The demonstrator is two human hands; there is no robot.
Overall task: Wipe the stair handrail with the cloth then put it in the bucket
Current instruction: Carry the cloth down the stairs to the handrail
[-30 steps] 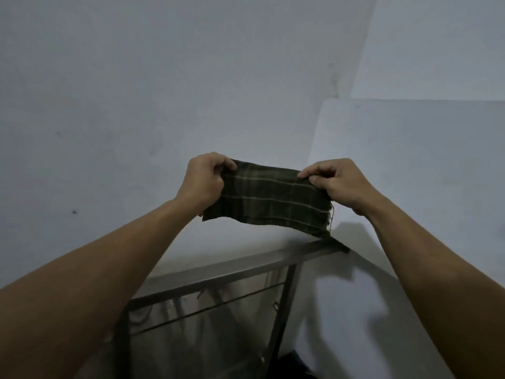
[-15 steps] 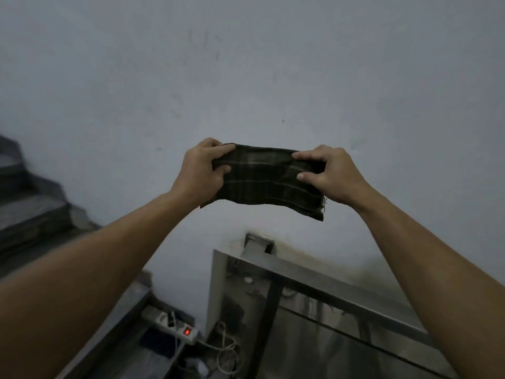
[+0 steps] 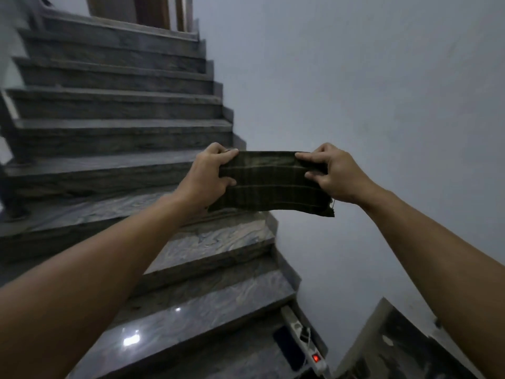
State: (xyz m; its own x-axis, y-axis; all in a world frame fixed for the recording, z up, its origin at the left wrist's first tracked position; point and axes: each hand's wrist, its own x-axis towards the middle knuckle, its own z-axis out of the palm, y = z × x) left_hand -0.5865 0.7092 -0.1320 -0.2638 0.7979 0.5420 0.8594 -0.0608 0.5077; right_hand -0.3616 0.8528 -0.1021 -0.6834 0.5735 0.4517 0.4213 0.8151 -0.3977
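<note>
A dark green checked cloth [image 3: 270, 184] is stretched flat in the air in front of me at chest height. My left hand [image 3: 207, 175] grips its left end and my right hand [image 3: 334, 173] grips its right end, thumbs on top. A dark rail or post [image 3: 8, 149] shows at the far left edge beside the steps; I cannot tell whether it is the handrail. No bucket is in view.
Grey marble stairs [image 3: 114, 138] rise ahead and to the left toward a wooden door frame [image 3: 164, 12]. A plain wall [image 3: 369, 91] fills the right. A white power strip [image 3: 308, 348] with a red lit switch lies at the stair foot, beside a metal-and-glass frame [image 3: 388, 348].
My view has swung left, from the wall and the metal rail below to the staircase. Both hands keep the cloth stretched between them, now held more level.
</note>
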